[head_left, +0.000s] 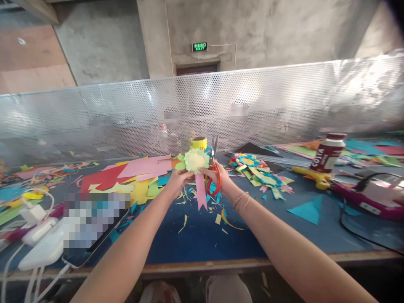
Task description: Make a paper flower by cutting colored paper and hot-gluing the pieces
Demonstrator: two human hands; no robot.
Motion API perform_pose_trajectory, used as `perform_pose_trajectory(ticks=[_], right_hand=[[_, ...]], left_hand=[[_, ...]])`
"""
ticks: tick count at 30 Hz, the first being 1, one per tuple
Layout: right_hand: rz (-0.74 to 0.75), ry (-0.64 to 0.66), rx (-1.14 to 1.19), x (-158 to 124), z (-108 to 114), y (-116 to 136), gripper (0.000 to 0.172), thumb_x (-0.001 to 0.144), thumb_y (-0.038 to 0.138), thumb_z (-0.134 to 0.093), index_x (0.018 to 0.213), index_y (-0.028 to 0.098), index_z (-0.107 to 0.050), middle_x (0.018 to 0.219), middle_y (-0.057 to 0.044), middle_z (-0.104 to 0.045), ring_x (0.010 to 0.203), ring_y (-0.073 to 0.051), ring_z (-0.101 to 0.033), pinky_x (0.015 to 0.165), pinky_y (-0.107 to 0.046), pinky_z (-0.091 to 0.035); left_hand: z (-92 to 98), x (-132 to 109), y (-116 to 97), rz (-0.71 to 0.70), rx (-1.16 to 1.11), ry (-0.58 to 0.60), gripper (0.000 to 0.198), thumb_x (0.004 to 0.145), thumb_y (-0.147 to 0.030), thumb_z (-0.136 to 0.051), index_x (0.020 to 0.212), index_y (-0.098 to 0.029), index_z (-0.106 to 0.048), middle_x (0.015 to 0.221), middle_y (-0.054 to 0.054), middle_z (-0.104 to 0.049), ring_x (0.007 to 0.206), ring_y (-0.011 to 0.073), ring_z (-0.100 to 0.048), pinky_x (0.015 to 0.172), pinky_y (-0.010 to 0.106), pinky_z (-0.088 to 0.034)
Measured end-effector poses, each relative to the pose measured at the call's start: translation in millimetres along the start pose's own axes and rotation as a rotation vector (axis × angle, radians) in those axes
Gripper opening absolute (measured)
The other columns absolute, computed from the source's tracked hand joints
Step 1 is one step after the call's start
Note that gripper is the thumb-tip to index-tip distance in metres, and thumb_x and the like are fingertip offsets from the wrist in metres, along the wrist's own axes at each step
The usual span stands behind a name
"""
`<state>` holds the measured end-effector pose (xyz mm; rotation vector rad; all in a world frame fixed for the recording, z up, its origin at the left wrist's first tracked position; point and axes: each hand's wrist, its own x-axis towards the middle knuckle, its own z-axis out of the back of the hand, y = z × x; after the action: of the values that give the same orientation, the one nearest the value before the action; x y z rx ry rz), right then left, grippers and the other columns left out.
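Between my two hands, above the table, is a paper rosette (196,160) with a pale yellow-green ruffled centre, green leaf-like pieces at its left and a pink ribbon tail hanging below. My left hand (180,182) pinches its lower left edge. My right hand (217,176) pinches its lower right edge and also carries red-handled scissors (214,179), their blades pointing up and slightly apart. Right behind the rosette stands a yellow tape roll (198,143). Small paper scraps (218,219) lie on the table under my hands.
Coloured paper sheets (143,168) spread to the left, beside a phone (97,227) on a charging cable. More paper rosettes (259,168) lie at right, with a Costa bottle (328,153), a yellow glue gun (312,176) and a purple power strip (366,202). A perforated metal screen (252,109) stands behind.
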<state>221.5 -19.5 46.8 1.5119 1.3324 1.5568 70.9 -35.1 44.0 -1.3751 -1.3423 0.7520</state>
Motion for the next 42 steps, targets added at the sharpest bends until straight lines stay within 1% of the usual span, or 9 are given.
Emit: perform_pose_trajectory(ticks=[6,9,11,17,22,27,31,38,42], right_hand=[[0.039,0.055,-0.044,1.1,2.3,-5.5,0.05,0.058,0.039,-0.076,0.101,0.02,-0.058,0.09,-0.005,-0.068,0.092,-0.024,-0.062,0.078,-0.035,-0.051],[0.059,0.115,-0.032,1.6,2.7,-8.0,0.047,0.06,0.037,-0.074,0.101,0.02,-0.058,0.089,-0.004,-0.068,0.089,-0.023,-0.063,0.078,-0.034,-0.05],[0.071,0.122,-0.026,2.0,2.6,-9.4,0.046,0.061,0.036,-0.073,0.102,0.02,-0.058,0.088,-0.004,-0.067,0.088,-0.022,-0.063,0.077,-0.034,-0.05],[0.028,0.035,-0.063,2.5,0.6,-7.8,0.045,0.057,0.038,-0.075,0.094,0.019,-0.059,0.084,-0.004,-0.067,0.083,-0.022,-0.062,0.071,-0.032,-0.05],[0.034,-0.037,-0.043,2.1,0.6,-6.6,0.046,0.054,0.036,-0.077,0.092,0.02,-0.058,0.083,-0.003,-0.066,0.082,-0.021,-0.062,0.072,-0.033,-0.05],[0.045,-0.013,-0.068,2.1,2.3,-8.7,0.047,0.057,0.038,-0.075,0.097,0.02,-0.057,0.083,-0.003,-0.065,0.085,-0.022,-0.062,0.073,-0.033,-0.05],[0.04,-0.02,-0.037,1.7,1.7,-7.1,0.046,0.056,0.037,-0.075,0.095,0.019,-0.057,0.083,-0.003,-0.065,0.086,-0.022,-0.062,0.074,-0.033,-0.05],[0.021,-0.03,-0.035,0.9,0.7,-4.6,0.05,0.057,0.04,-0.074,0.098,0.02,-0.055,0.082,-0.004,-0.066,0.086,-0.024,-0.062,0.071,-0.034,-0.05],[0.008,-0.017,-0.028,0.7,0.8,-5.5,0.05,0.056,0.039,-0.074,0.097,0.02,-0.053,0.08,-0.003,-0.065,0.084,-0.024,-0.063,0.071,-0.034,-0.05]], left_hand=[[-3.4,-1.5,-1.6,0.005,-0.1,-0.032,0.048,0.057,-0.023,-0.078,0.103,-0.012,-0.067,0.096,0.011,-0.069,0.089,0.0221,-0.064,0.077,0.032,-0.049],[-3.9,-1.5,-0.6,0.004,-0.105,-0.067,0.051,0.056,-0.023,-0.079,0.105,-0.012,-0.065,0.096,0.011,-0.069,0.085,0.0202,-0.064,0.073,0.03,-0.049],[-3.4,-1.2,0.3,0.003,-0.1,-0.081,0.051,0.057,-0.023,-0.079,0.105,-0.012,-0.065,0.096,0.01,-0.069,0.084,0.0193,-0.064,0.073,0.03,-0.049],[0.4,2.1,1.8,0.015,-0.091,-0.104,0.045,0.06,-0.023,-0.077,0.102,-0.014,-0.065,0.096,0.009,-0.069,0.081,0.0172,-0.063,0.071,0.027,-0.049],[1.6,3.1,1.9,0.032,-0.088,-0.123,0.04,0.06,-0.023,-0.077,0.098,-0.013,-0.066,0.096,0.009,-0.069,0.079,0.0159,-0.063,0.07,0.026,-0.049],[-1.2,1.1,1.0,0.032,-0.075,-0.085,0.038,0.062,-0.022,-0.076,0.098,-0.014,-0.067,0.095,0.008,-0.069,0.081,0.0166,-0.063,0.07,0.026,-0.049],[-2.3,1.1,1.6,0.039,-0.094,-0.08,0.039,0.063,-0.021,-0.075,0.1,-0.014,-0.067,0.096,0.008,-0.069,0.08,0.0162,-0.063,0.069,0.026,-0.049],[0.0,1.9,4.1,0.047,-0.08,-0.062,0.03,0.065,-0.024,-0.074,0.092,-0.014,-0.068,0.096,0.009,-0.069,0.079,0.0166,-0.063,0.07,0.028,-0.05],[1.9,2.8,4.8,0.06,-0.088,-0.068,0.031,0.064,-0.023,-0.075,0.092,-0.012,-0.067,0.095,0.01,-0.069,0.078,0.016,-0.063,0.072,0.029,-0.05]])
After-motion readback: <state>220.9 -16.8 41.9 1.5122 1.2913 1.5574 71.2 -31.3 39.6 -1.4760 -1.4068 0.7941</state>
